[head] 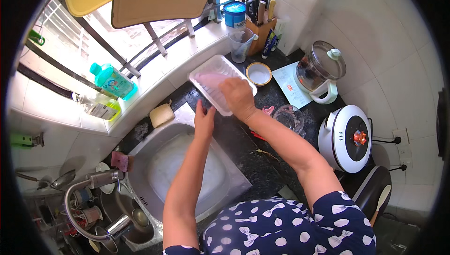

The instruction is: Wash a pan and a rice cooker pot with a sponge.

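A white plastic tray (212,68) lies on the dark counter behind the sink. My right hand (237,97) is over its right half, fingers curled and pointing down; what is between the fingers is hidden. A pale pink item (207,78), its kind unclear, lies in the tray beside that hand. My left hand (204,119) is just in front of the tray's near left edge, above the sink corner, thumb and finger apart, with nothing seen in it. A small round bowl with a yellow rim (259,74) stands right of the tray.
The sink basin (190,170) holds cloudy water. A yellow sponge (162,115) and a pink sponge (120,161) lie by its rim. To the right are a clear glass bowl (289,118), a glass kettle (320,66) and a white electric cooker (346,138). A knife block (259,35) stands behind.
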`<state>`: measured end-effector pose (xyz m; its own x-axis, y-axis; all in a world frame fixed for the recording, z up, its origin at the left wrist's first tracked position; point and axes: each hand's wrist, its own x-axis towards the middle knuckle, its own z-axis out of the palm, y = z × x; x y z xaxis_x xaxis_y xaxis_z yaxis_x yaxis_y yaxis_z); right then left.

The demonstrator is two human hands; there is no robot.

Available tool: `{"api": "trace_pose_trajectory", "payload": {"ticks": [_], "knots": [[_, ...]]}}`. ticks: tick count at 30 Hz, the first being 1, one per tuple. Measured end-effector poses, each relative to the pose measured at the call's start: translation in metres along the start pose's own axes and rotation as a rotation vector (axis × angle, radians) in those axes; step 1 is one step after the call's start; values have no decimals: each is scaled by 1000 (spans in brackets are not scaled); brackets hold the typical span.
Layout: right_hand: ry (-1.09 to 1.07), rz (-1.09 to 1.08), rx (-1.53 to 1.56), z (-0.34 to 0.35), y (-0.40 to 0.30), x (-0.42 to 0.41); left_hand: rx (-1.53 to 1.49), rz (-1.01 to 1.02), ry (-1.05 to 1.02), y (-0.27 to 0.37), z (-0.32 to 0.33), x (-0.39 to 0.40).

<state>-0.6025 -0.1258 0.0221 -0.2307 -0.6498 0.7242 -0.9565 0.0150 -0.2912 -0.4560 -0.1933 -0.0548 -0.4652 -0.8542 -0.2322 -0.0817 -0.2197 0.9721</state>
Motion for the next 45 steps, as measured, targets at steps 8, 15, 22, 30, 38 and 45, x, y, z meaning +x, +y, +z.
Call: {"api": "trace_pose_trajectory", "payload": {"ticks": [8,15,22,30,38,45], "knots": [[-318,7,-73,11,-20,-38,-91,-145,-148,-8,-46,-147],[-291,36,158,-36,-51,-47,-240,-239,121,10,-109,-253],[-410,145,446,-81,-49,-134,-233,-247,517,-21,-184,-347],[-424,370,-44,-130,-52,-220,-341,-227,558,-42,-209,-380],[-377,457,-341,-89,-59,-218,-299,-201,363,-20,-258,-400],[-350,84,-189,-60,-159,-186,-178,-145,480,-43,-360,-442]]}}
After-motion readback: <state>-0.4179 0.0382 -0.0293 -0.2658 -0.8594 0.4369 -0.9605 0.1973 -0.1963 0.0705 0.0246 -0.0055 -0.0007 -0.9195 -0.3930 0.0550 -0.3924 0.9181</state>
